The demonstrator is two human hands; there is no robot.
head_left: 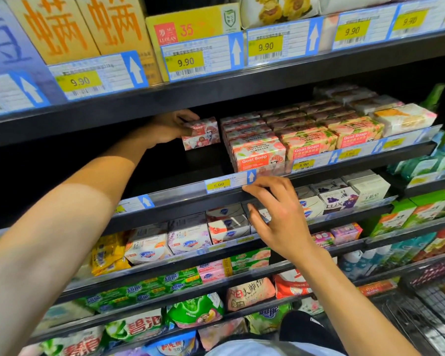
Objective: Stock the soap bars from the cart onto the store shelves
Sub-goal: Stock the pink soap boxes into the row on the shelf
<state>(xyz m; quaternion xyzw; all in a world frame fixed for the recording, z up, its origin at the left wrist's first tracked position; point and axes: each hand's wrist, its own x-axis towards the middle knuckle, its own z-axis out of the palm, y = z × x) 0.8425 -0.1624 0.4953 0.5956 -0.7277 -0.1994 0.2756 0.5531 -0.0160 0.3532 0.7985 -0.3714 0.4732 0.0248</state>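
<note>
The left hand [170, 127] holds a soap box [201, 134] deep on the shelf [280, 176], just beside the Goat Soap rows [288, 140]. The right hand [280, 217] hangs open near the shelf's front edge. The cart [432, 304] shows at the lower right.

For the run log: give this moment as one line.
left hand: holds soap box in shelf gap | right hand: fingertips on shelf rail | placing

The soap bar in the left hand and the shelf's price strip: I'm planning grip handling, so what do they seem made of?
Soap bar: apparently a printed paper or card wrapper, matte, with crisp box edges. Price strip: seemingly clear glossy plastic, glinting, labels visible behind it.
</note>
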